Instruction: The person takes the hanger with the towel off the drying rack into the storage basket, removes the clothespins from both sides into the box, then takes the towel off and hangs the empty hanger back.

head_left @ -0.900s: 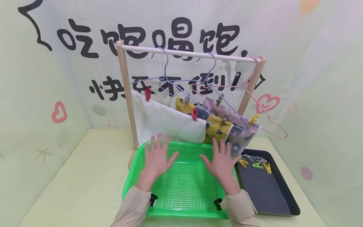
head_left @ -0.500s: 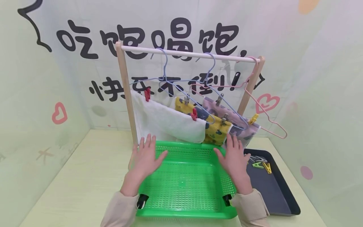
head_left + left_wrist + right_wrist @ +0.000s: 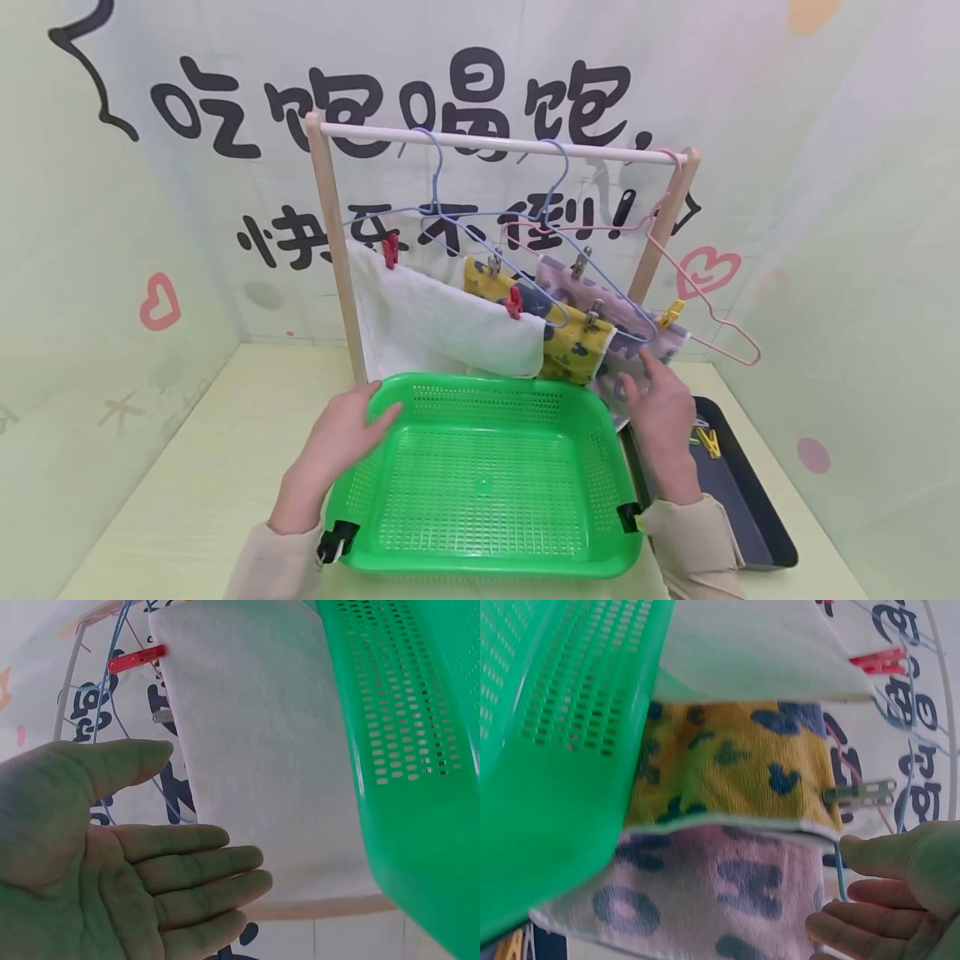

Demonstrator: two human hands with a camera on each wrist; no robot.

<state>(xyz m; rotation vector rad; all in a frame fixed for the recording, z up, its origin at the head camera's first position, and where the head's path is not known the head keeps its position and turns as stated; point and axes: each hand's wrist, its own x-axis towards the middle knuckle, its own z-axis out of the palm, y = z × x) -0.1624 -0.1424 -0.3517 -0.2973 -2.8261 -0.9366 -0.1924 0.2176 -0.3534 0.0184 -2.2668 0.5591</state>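
A green plastic basket (image 3: pixel 480 492) stands between my two hands, with nothing lying in it. My left hand (image 3: pixel 341 433) is over its left far corner, fingers extended and thumb apart; the left wrist view shows a bare palm. On the other side, my right hand (image 3: pixel 663 417) hovers past the basket's right rim, fingers loosely bent, holding nothing. Behind the basket hang a white towel (image 3: pixel 450 321) with red clothespins (image 3: pixel 390 250), a yellow patterned towel (image 3: pixel 577 337) and a pink patterned towel (image 3: pixel 727 892). Whether either hand touches the basket I cannot tell.
Hangers hang on a rack with a white rod (image 3: pixel 495 143) and wooden posts (image 3: pixel 335 250). A dark tray (image 3: pixel 738 500) with several clothespins (image 3: pixel 707 442) sits at the right, partly covered by my right hand. A pale table (image 3: pixel 195 467) lies underneath.
Both hands have moved apart, from above the basket out to its left and right sides. The right fingers have bent more. The basket, rack and towels have stayed in place.
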